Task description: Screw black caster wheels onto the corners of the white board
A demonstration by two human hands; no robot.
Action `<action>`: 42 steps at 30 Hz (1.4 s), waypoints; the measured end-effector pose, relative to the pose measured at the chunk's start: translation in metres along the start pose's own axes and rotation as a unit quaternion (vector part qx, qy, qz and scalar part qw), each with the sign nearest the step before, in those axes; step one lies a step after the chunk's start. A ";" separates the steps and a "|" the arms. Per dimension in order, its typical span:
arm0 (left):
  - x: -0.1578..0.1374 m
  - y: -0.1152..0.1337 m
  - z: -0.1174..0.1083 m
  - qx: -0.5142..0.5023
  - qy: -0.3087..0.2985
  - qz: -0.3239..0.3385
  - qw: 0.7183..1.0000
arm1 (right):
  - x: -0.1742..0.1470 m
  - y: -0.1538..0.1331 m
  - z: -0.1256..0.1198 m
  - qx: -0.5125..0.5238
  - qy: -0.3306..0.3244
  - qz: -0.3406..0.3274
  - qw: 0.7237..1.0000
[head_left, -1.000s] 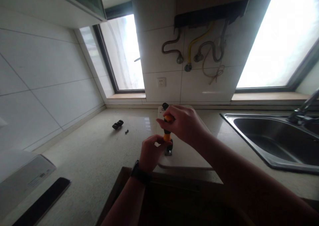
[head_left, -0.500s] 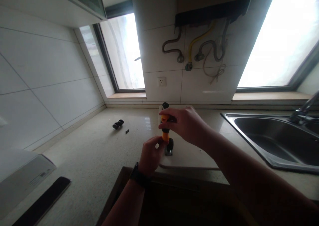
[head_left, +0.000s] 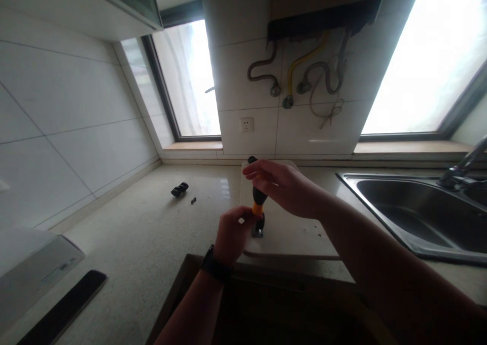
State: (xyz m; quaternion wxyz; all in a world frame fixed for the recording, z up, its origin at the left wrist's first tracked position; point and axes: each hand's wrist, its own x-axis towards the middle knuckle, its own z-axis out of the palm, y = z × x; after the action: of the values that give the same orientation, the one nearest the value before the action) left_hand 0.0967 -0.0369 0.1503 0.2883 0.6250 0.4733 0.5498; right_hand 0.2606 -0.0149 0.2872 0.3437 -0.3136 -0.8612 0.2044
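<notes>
A screwdriver [head_left: 259, 196] with a black and yellow handle stands a little tilted over a white board [head_left: 285, 238]. My right hand [head_left: 287, 185] wraps over the handle's top, its fingers hiding the end. Lower down, my left hand [head_left: 231, 233] pinches the yellow collar between thumb and fingertips. Just beneath is a black caster wheel [head_left: 261, 222] with a metal plate [head_left: 257, 233] lying on the board near its front edge. The screwdriver's tip is hidden. A second black caster [head_left: 251, 160] shows at the board's far corner, beyond my right hand.
On the counter to the left lie a pair of black casters [head_left: 179, 189] and several small screws [head_left: 194, 200]. Small dark bits [head_left: 318, 234] rest on the board. A steel sink [head_left: 407, 251] is at right, a dark phone-like slab [head_left: 64, 307] at left. An open dark drawer [head_left: 266, 304] lies below.
My right hand has rolled over the handle, its fingers now higher and flatter across the top. The screwdriver leans more to the right. My left hand has barely moved.
</notes>
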 end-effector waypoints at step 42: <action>-0.007 -0.013 -0.006 -0.059 -0.011 -0.006 0.998 | -0.002 -0.011 0.001 -0.077 0.002 -0.045 0.996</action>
State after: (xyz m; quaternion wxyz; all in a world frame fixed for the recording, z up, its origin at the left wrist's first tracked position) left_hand 0.0871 -0.0387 0.1373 0.3333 0.6097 0.4405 0.5685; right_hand 0.2564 -0.0243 0.2920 0.3291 -0.3008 -0.8869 0.1214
